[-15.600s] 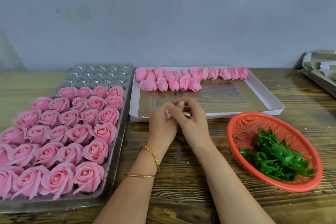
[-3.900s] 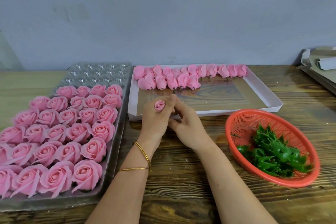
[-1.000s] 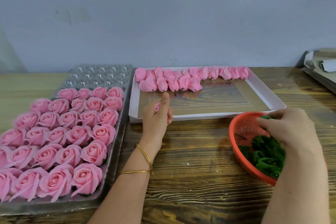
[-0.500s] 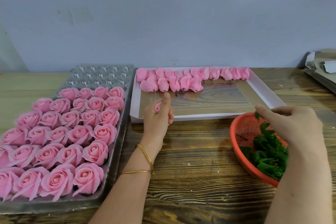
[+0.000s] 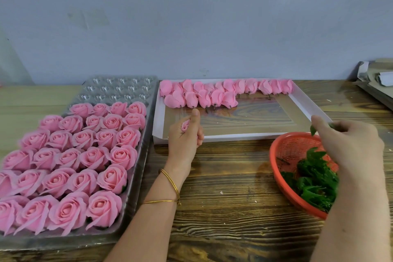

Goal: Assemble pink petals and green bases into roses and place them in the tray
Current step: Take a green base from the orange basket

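My left hand (image 5: 187, 134) is curled round one pink bud (image 5: 185, 125), thumb straight up beside it. The bud sits in the top of the fist, just in front of the box (image 5: 306, 108), with the wrist above the desk (image 5: 223, 176). My right hand (image 5: 348, 144) hangs over the far rim of the basket (image 5: 282, 155) and pinches a green base (image 5: 313, 130) in its fingertips. A leaf tip shows below the forefinger and the fingers hide the rest of it. The two hands are well apart, and the bud and the base do not touch.

A second ago my right hand was down in the basket with its fingers among the bases (image 5: 314, 181). Now it is higher, and the pinched base is clear of the pile. My left hand has not moved and grips the bud as before. The tray (image 5: 136, 168), to the left of that hand, holds the same rows of roses (image 5: 85, 155), and its far cups are bare.

The bud's long axis stands nearly upright in the fist, and its rolled top faces up towards my camera. The one leaf I see on the base points down towards the basket, but I cannot tell how the base's own axis lies. The buds (image 5: 212, 93) in the box lie on their sides along the far wall with their stubs towards me.
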Available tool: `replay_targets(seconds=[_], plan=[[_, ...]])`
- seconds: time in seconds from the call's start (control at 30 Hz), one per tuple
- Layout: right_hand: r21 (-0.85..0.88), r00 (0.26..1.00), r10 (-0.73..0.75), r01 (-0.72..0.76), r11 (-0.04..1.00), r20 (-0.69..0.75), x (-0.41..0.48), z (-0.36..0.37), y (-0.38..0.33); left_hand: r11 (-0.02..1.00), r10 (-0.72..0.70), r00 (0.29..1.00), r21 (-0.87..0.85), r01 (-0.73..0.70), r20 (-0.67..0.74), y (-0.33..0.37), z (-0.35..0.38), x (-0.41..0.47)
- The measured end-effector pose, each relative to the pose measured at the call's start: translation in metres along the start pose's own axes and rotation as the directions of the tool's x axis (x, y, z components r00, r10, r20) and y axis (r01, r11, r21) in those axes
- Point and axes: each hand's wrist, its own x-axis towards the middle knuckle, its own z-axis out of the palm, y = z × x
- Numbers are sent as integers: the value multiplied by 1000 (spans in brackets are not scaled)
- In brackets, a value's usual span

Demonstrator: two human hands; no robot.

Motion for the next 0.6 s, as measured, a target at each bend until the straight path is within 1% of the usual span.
replay_targets(seconds=[0.2,0.3,0.43,0.53,0.6], plan=[[-8,1000,-27,27,1000,-7,1,1,3,1000,-14,1000,-11,14,-3,1,1,0],[16,996,-90,90,996,-14,4,2,5,1000,-11,1000,-4,11,-10,1,1,0],[111,978,-210,209,972,5,3,6,5,1000,-14,1000,-7,14,-9,1,1,-1],[205,964,-261,247,947,45,4,13,3,1000,-9,1000,-15,9,-10,1,1,-1],[303,952,-295,257,918,87,5,20,0,1000,-12,1000,-27,12,-8,1,1,-1]])
